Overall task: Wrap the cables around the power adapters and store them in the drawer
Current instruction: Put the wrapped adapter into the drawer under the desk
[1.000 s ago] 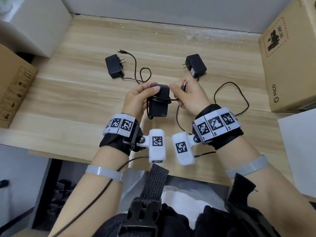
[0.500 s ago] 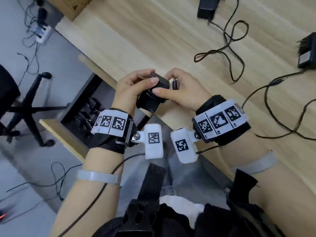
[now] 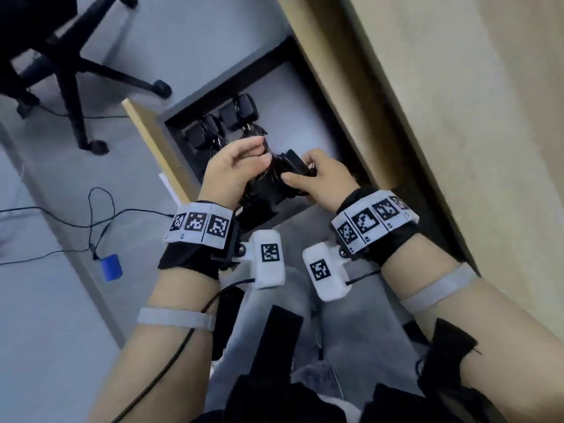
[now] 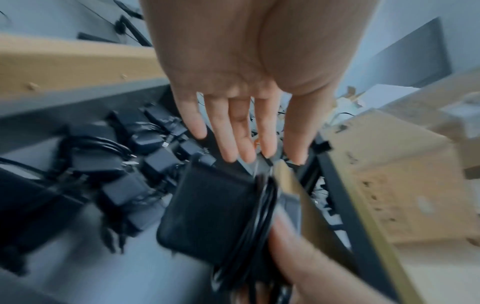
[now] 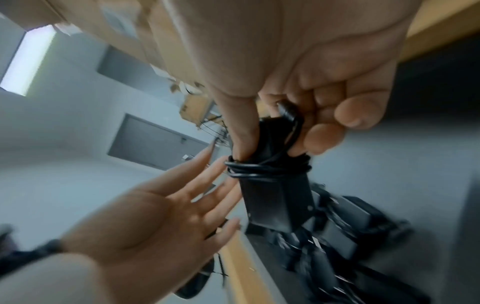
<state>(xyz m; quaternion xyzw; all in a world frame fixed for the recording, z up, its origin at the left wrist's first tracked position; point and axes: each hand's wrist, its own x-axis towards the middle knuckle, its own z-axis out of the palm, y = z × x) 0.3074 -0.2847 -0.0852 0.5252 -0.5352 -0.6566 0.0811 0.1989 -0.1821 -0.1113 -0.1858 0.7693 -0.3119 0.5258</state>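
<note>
**Wrapped adapter brought from worktop to open drawer**

Since the earlier frame we note both hands have carried the adapter (image 3: 276, 181) off the worktop (image 3: 457, 87) to over the drawer (image 3: 308, 96). The right hand (image 3: 325, 178) pinches it, cable (image 5: 267, 169) wound round; the left hand (image 3: 232, 172) has straight fingers (image 4: 233, 131), holding nothing. Stored adapters (image 3: 219, 123) lie beyond the fingertips; bare drawer floor beside them, its dark rim close by. We judge release remains.

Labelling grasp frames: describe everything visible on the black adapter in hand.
The black boxy plastic power adapter has its thin black cable coiled in several turns around its middle. The right hand pinches its upper end, thumb against fingers. The left hand is open beside it. It hangs above the open drawer.
</note>
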